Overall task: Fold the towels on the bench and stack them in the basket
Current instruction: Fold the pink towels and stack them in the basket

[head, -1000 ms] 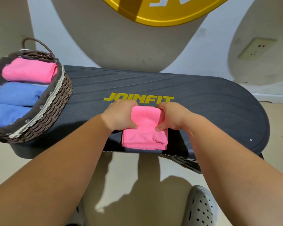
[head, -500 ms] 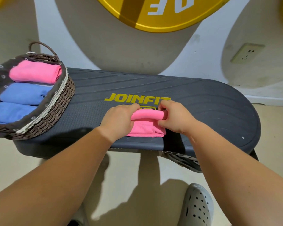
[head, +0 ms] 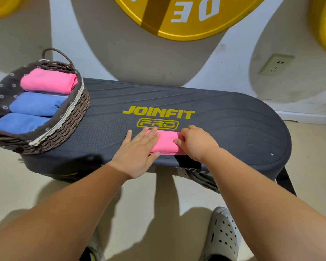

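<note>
Since half a second ago, the left hand (head: 137, 153) has opened from a curled grip and now lies flat, fingers straight and spread. Its palm and fingers press down on the left part of the pink towel (head: 167, 141). That towel is folded into a small, thick rectangle. It sits on the bench (head: 233, 129) right at the near edge, about midway along its length, where a second earlier it hung over that edge. The right hand (head: 198, 142) is at the towel's right end, fingers curled over the fold and thumb resting on top of the cloth, pinching that end. Just beyond the towel, the yellow JOINFIT PRO logo (head: 158, 114) is printed on the dark, textured bench top, and its lower word is now uncovered. A brown woven basket (head: 64, 127) with a fabric lining and a loop handle stands on the bench's left end, well apart from the hands. Three folded towels lie side by side inside it: a second pink towel (head: 47, 81) at the far side, a middle blue towel (head: 36, 103), and a near blue towel (head: 19, 122). Behind the bench, a yellow weight plate (head: 186, 16) hangs against the wall, with a wall socket (head: 275, 64) to its right. A grey perforated shoe (head: 222, 234) shows on the floor below.
</note>
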